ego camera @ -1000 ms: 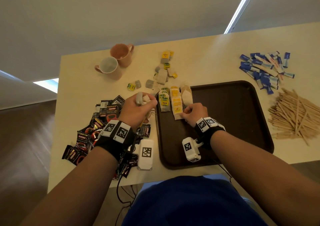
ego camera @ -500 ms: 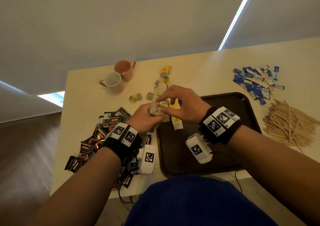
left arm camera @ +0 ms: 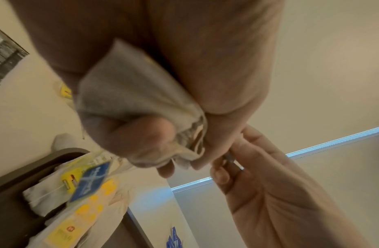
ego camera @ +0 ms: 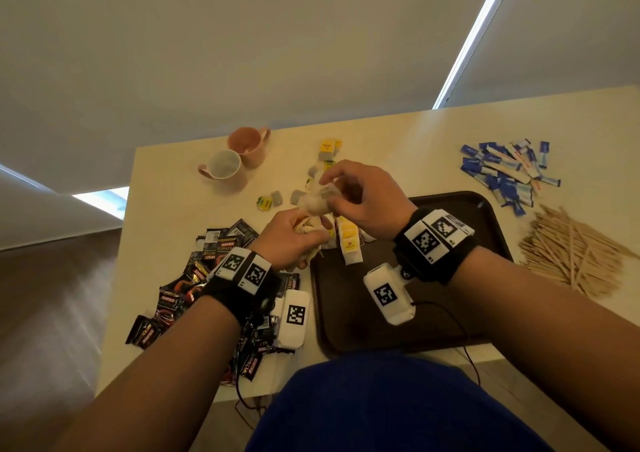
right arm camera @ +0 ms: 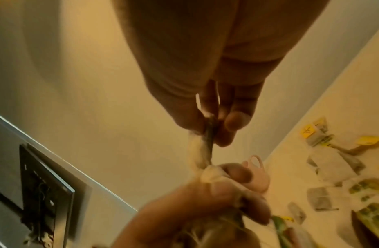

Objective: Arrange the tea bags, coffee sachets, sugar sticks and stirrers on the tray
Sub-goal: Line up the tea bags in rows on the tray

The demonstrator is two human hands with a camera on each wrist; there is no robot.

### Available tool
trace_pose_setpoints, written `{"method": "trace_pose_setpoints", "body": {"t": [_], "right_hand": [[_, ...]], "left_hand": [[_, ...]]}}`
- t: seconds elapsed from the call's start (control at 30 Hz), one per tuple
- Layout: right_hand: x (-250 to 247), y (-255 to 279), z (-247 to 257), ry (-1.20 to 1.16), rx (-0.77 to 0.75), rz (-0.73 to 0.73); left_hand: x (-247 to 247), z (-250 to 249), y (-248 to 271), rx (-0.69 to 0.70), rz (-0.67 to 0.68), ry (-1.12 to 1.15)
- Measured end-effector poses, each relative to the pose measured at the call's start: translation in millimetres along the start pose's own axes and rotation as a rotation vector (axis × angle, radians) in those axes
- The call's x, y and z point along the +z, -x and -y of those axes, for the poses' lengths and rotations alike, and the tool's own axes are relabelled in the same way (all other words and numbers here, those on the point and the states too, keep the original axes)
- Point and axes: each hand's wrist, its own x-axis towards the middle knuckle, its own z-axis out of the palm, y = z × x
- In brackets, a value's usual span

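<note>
My left hand (ego camera: 294, 236) grips a bunch of white tea bags (left arm camera: 131, 100) above the table, just left of the dark brown tray (ego camera: 460, 229). My right hand (ego camera: 353, 191) pinches one tea bag (ego camera: 317, 200) at the top of that bunch, thumb against fingers (right arm camera: 231, 122). Rows of tea bags with yellow tags (ego camera: 349, 243) lie at the tray's far left corner. Black coffee sachets (ego camera: 194, 278) are heaped left of the tray. Blue and white sugar sticks (ego camera: 505, 174) and wooden stirrers (ego camera: 571, 254) lie to the right of it.
Two pink mugs (ego camera: 235, 160) stand at the table's far left. Loose tea bags and yellow tags (ego camera: 327, 151) are scattered beyond the tray. Most of the tray's floor is bare. The table's near edge (ego camera: 346, 365) runs just in front of my body.
My right hand left the tea bags on the tray and rose to the bunch in my left hand, where it now pinches one bag. Both hands lifted higher above the table.
</note>
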Motion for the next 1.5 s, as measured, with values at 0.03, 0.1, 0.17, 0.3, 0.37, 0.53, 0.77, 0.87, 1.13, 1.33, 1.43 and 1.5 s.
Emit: {"method": "trace_pose_setpoints", "body": {"t": [0.03, 0.1, 0.17, 0.3, 0.37, 0.53, 0.77, 0.87, 1.13, 1.33, 1.43, 1.5], "right_hand": [[1, 1, -4, 0.017, 0.007, 0.019], [3, 3, -9, 0.053, 0.031, 0.065], [4, 4, -10, 0.055, 0.065, 0.092], [4, 8, -8, -0.054, 0.080, 0.090], [3, 8, -11, -0.125, 0.121, 0.022], [-7, 7, -15, -0.283, 0.247, -0.196], [-16, 6, -22, -0.525, 0.347, -0.327], [-18, 7, -27, -0.572, 0.380, -0.353], [-19, 7, -37, -0.622, 0.463, -0.345], [-6, 3, -30, -0.576, 0.425, -0.249], [4, -2, -21, -0.679, 0.442, -0.227], [11, -6, -12, -0.777, 0.475, -0.205]], "left_hand": [[0, 0, -1, -0.007, -0.015, 0.000], [0, -1, -2, -0.012, -0.036, -0.004], [0, -3, -3, 0.000, -0.034, -0.010], [0, -4, -5, 0.030, -0.021, -0.056], [-1, -5, -5, 0.030, -0.027, -0.066], [-4, -5, -5, 0.019, -0.043, -0.067], [-11, -6, -8, 0.034, -0.075, -0.014], [-13, -6, -10, 0.030, -0.113, 0.076], [-24, -12, -15, 0.032, -0.321, 0.156], [-23, -18, -17, 0.043, -0.299, 0.072], [-16, -24, -15, 0.075, -0.247, 0.011], [-11, -30, -13, 0.087, -0.212, -0.011]]}}
